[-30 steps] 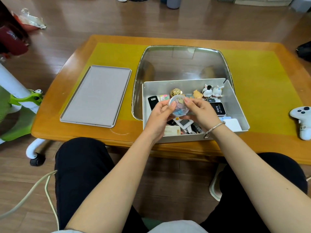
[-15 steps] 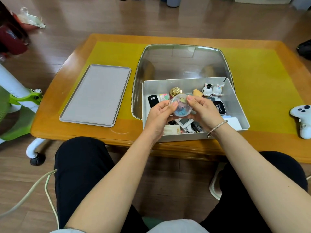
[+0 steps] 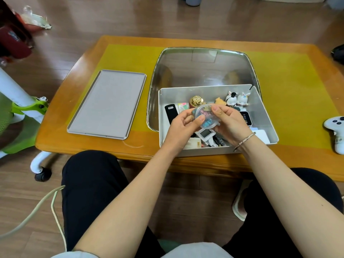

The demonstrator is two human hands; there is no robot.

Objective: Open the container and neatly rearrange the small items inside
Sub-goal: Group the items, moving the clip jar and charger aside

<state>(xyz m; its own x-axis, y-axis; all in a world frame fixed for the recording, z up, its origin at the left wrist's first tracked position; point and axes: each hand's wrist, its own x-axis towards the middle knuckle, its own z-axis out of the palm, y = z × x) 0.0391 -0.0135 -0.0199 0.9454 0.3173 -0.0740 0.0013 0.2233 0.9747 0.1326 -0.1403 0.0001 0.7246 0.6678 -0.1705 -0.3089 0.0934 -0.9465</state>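
Observation:
An open grey container (image 3: 264, 116) stands at the table's near edge, filled with several small items: a black remote (image 3: 170, 113), a gold ornament (image 3: 195, 101), two rabbit figurines (image 3: 238, 98), a small white screen device (image 3: 204, 134). Both hands hold a small round clear jar (image 3: 205, 117) of coloured bits above the container. My left hand (image 3: 183, 127) grips its left side with thumb on the rim. My right hand (image 3: 230, 123) pinches the right side and top.
The container's flat grey lid (image 3: 108, 105) lies to the left on the yellow mat. A shiny metal tray (image 3: 202, 66) sits behind the container. A white game controller (image 3: 335, 131) lies at the right edge. A green and white chair (image 3: 20, 112) stands left of the table.
The clear jar has tilted in my hands and my fingers have shifted round it. My left thumb now lies over its rim. The rest stays put.

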